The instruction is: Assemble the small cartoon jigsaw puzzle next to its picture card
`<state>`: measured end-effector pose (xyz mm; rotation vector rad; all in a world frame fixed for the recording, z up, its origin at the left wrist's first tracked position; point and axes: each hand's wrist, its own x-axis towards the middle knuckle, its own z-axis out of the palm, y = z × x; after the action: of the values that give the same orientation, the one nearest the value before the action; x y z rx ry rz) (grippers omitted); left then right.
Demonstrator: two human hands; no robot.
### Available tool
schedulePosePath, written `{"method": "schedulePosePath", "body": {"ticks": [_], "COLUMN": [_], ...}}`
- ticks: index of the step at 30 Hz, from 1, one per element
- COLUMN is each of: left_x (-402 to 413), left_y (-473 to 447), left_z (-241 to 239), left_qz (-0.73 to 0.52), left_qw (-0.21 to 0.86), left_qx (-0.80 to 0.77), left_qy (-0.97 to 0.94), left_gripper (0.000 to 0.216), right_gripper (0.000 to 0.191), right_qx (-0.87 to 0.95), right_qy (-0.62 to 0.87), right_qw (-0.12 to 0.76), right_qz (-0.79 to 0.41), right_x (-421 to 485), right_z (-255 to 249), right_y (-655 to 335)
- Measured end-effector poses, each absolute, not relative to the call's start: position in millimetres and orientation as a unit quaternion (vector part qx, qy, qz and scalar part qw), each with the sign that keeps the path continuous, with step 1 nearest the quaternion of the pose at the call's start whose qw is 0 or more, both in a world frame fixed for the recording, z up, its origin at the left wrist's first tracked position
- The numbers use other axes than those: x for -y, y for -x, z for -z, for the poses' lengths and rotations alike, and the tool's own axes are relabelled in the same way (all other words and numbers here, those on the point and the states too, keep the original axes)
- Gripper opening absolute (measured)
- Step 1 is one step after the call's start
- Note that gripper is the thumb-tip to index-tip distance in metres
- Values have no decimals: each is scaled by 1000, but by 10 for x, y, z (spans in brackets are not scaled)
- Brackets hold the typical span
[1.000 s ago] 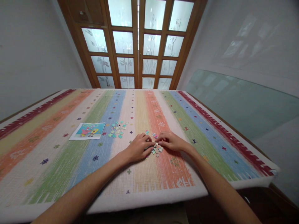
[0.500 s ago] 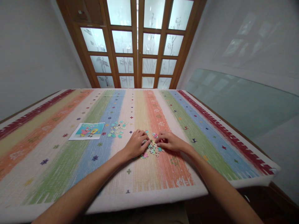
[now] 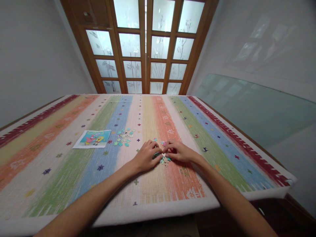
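Observation:
Small jigsaw pieces (image 3: pixel 165 160) in teal, white and pink lie in a loose pile between my hands, partly covered by them. From the left, my left hand (image 3: pixel 147 155) curls over the pile, thumb and forefinger bent toward my right fingertips; whatever is in its grip is too small to make out. My right hand (image 3: pixel 179 151) is closed in a pinch at the pile's right side, with a pale jigsaw piece at its fingertips. The two hands' fingertips nearly meet.
Farther left lies a second group of jigsaw pieces (image 3: pixel 124 137). Beside it is a printed cartoon picture (image 3: pixel 93 139) with a pink and a yellow figure. A striped cloth (image 3: pixel 153 184) covers the table. A glass-paned wooden door (image 3: pixel 145 65) stands beyond the far edge.
My left hand has shifted slightly right, over more of the pile, and its thumb has moved closer to the right fingertips. The right hand has barely moved.

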<state>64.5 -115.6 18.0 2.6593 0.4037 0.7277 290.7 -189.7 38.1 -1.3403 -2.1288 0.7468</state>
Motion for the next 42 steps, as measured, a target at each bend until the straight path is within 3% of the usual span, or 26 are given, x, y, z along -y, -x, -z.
{"method": "schedulePosePath", "body": {"ticks": [5,18,29,34,42], "left_x": [1146,1120,99,83,289], "left_y": [-651,-640,-41,-10,-194], "left_z": [-142,-217,-401,-334,-225], "left_qz": [-256,-277,-339,-286,-246], "left_qw": [174,137,52,63,5], "left_qx": [-133,-107,-367,-363,-396], "left_qy": [-941,-945,-865,-885,-885], "left_gripper": [18,21,17,16,21], "right_gripper": [7,10,11,9,10], "right_qx": [785,760,738,736,732], "right_qy": [507,515,554,574,565], "right_qw": [244,315,333,305,328], "right_qz": [-259,-241,-192,-187,-191], "right_x": [1892,1893,1878,1879,1870], "right_z": [-347,-346,-376,-392,-378], "right_y": [-2907,-2814,-2852,-2848,-2909]}}
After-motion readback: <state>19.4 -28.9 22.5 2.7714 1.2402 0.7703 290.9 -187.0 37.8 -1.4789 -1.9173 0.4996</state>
